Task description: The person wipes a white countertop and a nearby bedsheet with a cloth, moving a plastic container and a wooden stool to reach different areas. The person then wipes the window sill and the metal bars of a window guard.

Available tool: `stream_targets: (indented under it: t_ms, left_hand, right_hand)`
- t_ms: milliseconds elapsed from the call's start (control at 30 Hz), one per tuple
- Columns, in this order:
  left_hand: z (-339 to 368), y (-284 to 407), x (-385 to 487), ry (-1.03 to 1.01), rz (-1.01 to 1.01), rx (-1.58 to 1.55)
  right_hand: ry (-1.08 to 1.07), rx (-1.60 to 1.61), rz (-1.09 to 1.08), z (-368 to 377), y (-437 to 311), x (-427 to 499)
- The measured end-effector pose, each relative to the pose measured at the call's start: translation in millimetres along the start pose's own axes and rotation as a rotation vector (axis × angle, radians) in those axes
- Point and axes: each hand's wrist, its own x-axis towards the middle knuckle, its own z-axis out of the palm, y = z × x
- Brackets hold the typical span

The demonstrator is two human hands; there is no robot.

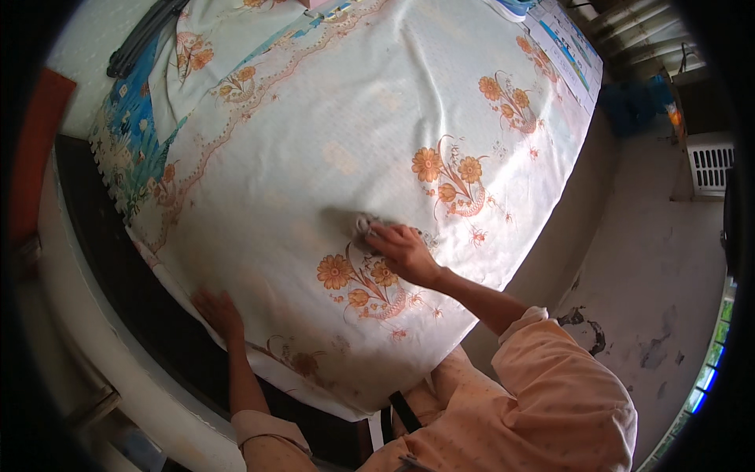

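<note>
A white flowered plastic-looking cover (283,177) spreads over the surface before me, slightly creased and printed with orange blossoms. My right hand (404,248) grips a bunched grey brush or scrubbing pad (368,227) and presses it against the cover, just above one of the printed flower sprays. Whether it is a brush or a wadded cloth is hard to tell. Near the cover's left edge, my left hand (219,314) rests flat with its fingers spread and nothing in it.
A blue patterned sheet (133,118) shows beneath the cover at the left. Black folded straps or rods (144,38) lie at the upper left. Printed boards (566,53) lie at the upper right. A white slatted basket (711,165) stands by the right wall.
</note>
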Motion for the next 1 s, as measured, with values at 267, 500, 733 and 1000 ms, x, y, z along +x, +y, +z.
stream_targets:
  t_ms: [267,500,733,1000]
  left_hand:
    - [-24.3,-12.9,-0.4,-0.263,-0.108,-0.339]
    - [-15.3,-55.5,2.0,-0.336,0.098,-0.019]
    - [-40.5,-37.0,-36.3,-0.443,0.174,-0.035]
    - [-33.1,118.9,-37.4,0.051,0.455,-0.355]
  right_hand:
    - [0.442,-0.243,0.491,-49.0,94.9,-56.7]
    - [0.043,-0.151,0.338,59.0,16.8,-31.1]
    - [-0.054,0.304,0.156,87.9,-64.0,-30.8]
    - [0.284,0.223,0.340,-6.7,2.2,-16.7]
